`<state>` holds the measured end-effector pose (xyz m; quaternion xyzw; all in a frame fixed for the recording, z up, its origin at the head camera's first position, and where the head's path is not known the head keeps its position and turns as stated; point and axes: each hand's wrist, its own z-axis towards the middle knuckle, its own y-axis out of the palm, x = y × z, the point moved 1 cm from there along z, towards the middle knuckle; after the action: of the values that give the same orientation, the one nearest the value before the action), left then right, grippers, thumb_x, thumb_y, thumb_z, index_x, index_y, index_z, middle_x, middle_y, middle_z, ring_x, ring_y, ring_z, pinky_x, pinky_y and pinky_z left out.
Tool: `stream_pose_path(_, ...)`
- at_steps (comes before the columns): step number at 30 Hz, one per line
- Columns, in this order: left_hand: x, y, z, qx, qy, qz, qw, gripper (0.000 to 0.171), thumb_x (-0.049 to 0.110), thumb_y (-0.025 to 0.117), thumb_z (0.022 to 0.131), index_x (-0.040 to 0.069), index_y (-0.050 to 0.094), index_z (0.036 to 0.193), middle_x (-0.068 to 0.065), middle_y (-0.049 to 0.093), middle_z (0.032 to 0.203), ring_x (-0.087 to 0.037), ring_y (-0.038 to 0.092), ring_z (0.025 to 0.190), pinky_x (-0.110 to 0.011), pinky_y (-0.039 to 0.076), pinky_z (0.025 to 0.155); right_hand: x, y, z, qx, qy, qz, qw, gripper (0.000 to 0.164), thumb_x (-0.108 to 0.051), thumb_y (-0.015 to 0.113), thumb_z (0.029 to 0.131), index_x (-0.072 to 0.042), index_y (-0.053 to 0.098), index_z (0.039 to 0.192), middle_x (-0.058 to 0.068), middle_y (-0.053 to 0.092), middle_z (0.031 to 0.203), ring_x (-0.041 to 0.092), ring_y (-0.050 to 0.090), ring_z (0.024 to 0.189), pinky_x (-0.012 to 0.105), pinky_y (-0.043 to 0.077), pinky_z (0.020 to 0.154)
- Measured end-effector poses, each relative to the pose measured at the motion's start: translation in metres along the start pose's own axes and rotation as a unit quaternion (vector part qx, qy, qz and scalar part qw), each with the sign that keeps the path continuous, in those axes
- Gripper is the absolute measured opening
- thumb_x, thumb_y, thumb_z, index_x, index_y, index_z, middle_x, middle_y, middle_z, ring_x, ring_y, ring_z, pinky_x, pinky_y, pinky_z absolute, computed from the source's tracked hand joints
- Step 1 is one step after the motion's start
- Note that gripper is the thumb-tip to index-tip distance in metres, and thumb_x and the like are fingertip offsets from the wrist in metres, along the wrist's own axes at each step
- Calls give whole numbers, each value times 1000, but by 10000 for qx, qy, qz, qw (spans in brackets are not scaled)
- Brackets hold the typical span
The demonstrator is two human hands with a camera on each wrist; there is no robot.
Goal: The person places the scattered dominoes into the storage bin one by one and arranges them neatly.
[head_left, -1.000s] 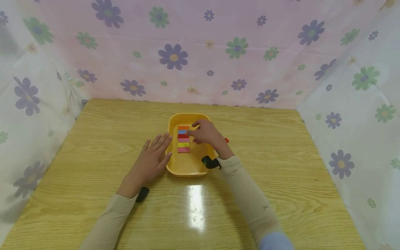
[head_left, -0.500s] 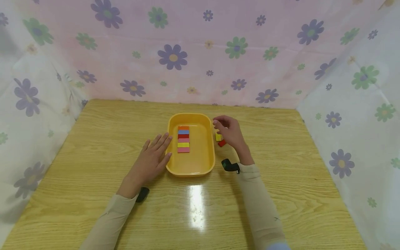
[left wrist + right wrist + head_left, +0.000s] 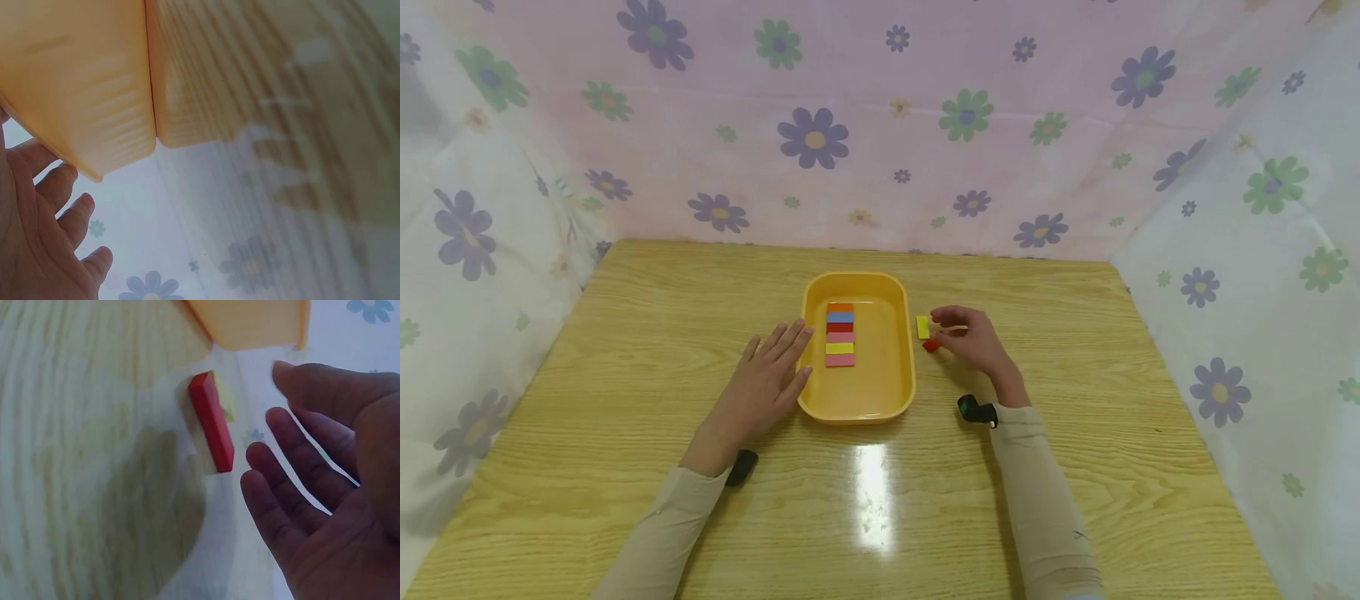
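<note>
A yellow-orange plastic tray [image 3: 872, 392] stands on the wooden table. Along its left side lies a column of several small blocks: orange, blue, red [image 3: 840, 327], pink, yellow and pink. My left hand [image 3: 765, 379] rests with straight fingers against the tray's left rim; the left wrist view shows its fingers [image 3: 76, 219] at the tray wall [image 3: 81, 94]. Right of the tray, my right hand [image 3: 973, 340] hovers with relaxed fingers and nothing between them. Just by its fingertips lie a red block [image 3: 212, 422] and a yellow block [image 3: 922, 327] on the table.
The wooden table [image 3: 647, 333] spreads to both sides of the tray. A pink flowered cloth [image 3: 865, 100] hangs at the back, with white flowered cloths [image 3: 1240, 292] on the left and right. Each wrist carries a small black camera [image 3: 977, 410].
My right hand has drawn out of the tray to the right and down beside the loose red and yellow blocks, which have come into view. The left hand has stayed put.
</note>
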<state>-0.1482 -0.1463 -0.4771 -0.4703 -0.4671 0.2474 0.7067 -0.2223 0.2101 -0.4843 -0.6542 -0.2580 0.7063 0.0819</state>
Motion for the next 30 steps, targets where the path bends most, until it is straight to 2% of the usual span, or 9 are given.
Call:
stream_pose_path(5, -1, 0, 0, -15, 4, -1, 10000, 62, 35, 46, 108, 12, 27, 162, -9, 23, 169, -35, 18, 156, -63, 9, 123, 6, 0, -3, -327, 61, -453, 9984, 40, 0, 71, 92, 5, 64, 130, 24, 66, 127, 39, 63, 116, 50, 54, 99)
stream_pose_path(10, -1, 1, 0, -8, 20, 32, 10000, 62, 34, 47, 108, 11, 27, 162, -9, 23, 169, -35, 19, 156, -63, 9, 123, 7, 0, -3, -416, 143, -734, 9963, 41, 4, 73, 88, 6, 65, 128, 23, 68, 125, 37, 63, 114, 52, 51, 103)
stream_pose_path(14, -1, 1, 0, -17, 23, 58, 10000, 62, 34, 47, 108, 11, 27, 162, -9, 22, 169, -35, 19, 156, -63, 10, 123, 9, -2, -4, -452, 198, -1019, 9936, 38, 3, 73, 87, 5, 67, 125, 21, 69, 124, 37, 61, 117, 51, 47, 107)
stream_pose_path(19, -1, 1, 0, -22, 10, 60, 10000, 62, 34, 46, 108, 11, 27, 162, -9, 22, 169, -35, 18, 156, -63, 10, 123, 10, -5, -6, -539, 343, -1312, 9893, 33, -1, 72, 90, 4, 69, 122, 20, 69, 122, 35, 62, 110, 49, 51, 101)
stream_pose_path(25, -1, 1, 0, -26, 4, 22, 10000, 62, 35, 46, 109, 12, 26, 163, -8, 22, 169, -34, 18, 156, -63, 9, 124, 10, -5, -6, -656, 302, -1430, 9871, 25, -2, 73, 91, 4, 71, 116, 20, 70, 114, 33, 62, 100, 47, 53, 94)
stream_pose_path(30, -1, 1, 0, -44, 8, 51, 10000, 62, 36, 44, 109, 12, 25, 163, -8, 20, 170, -34, 17, 156, -63, 9, 123, 8, -6, -6, -743, 93, -1423, 9870, 22, -1, 73, 91, 6, 71, 112, 21, 71, 111, 34, 62, 99, 48, 51, 94)
